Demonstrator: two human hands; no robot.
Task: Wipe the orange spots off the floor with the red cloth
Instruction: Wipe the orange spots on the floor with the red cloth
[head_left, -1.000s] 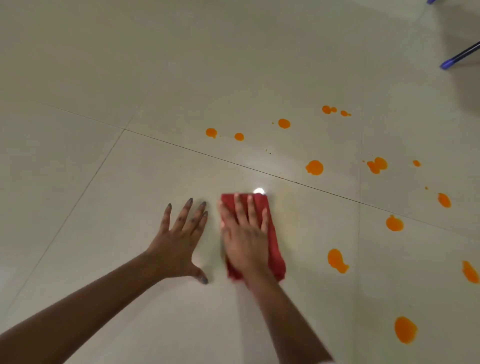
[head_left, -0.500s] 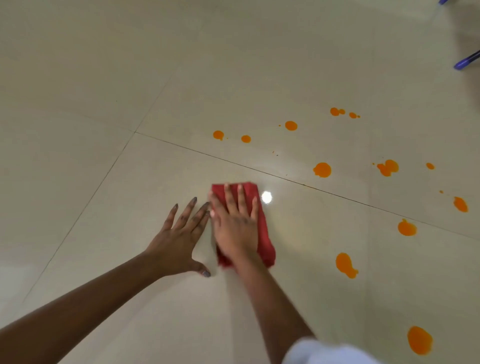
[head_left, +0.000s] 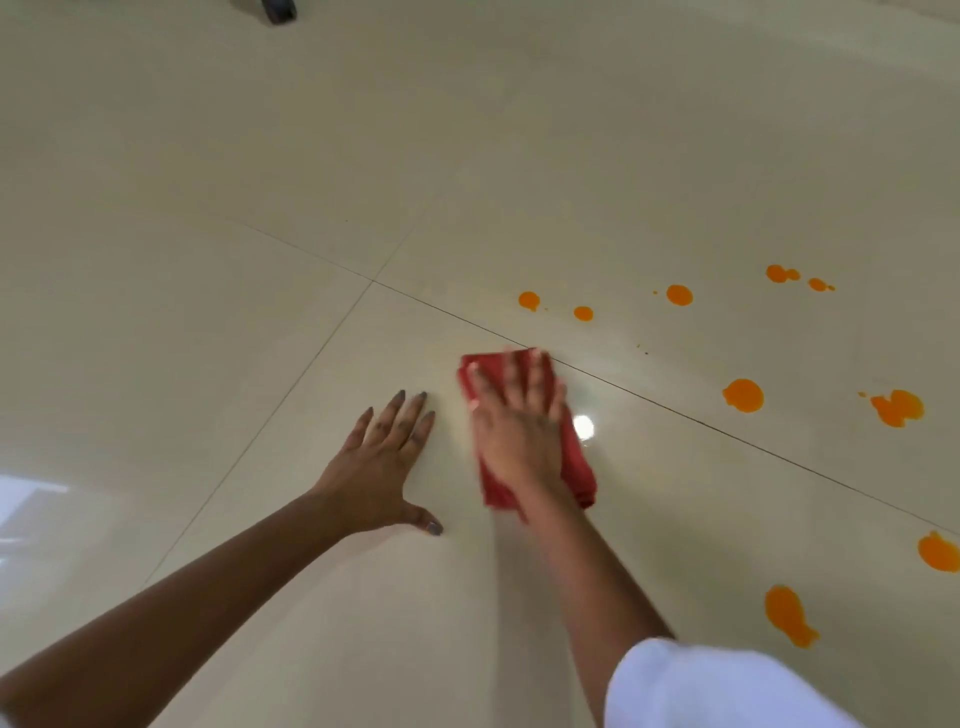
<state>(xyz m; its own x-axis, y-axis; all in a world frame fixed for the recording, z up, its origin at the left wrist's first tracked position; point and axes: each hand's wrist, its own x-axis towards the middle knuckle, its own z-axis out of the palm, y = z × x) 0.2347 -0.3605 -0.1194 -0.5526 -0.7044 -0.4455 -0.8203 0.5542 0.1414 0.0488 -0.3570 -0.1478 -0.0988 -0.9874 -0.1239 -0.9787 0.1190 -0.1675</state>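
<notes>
A folded red cloth (head_left: 579, 460) lies on the glossy cream tile floor (head_left: 260, 218), its far end touching a grout line. My right hand (head_left: 517, 421) presses flat on top of it, fingers spread and blurred by motion. My left hand (head_left: 382, 460) rests flat on the floor just left of the cloth, fingers apart, holding nothing. Several orange spots lie to the right: small ones (head_left: 529, 300) beyond the cloth, a round one (head_left: 743, 395), a splash (head_left: 897, 407), and larger blotches (head_left: 789, 616) nearer me.
Grout lines cross just left of the cloth's far end (head_left: 372, 281). A dark object (head_left: 279, 10) shows at the top edge. My white sleeve (head_left: 727, 686) fills the lower right corner. A bright light reflection (head_left: 583, 427) sits beside the cloth.
My right hand has slid the red cloth away from me, up to the grout line. My left hand stays planted. The view has swung left, shifting the spots rightward.
</notes>
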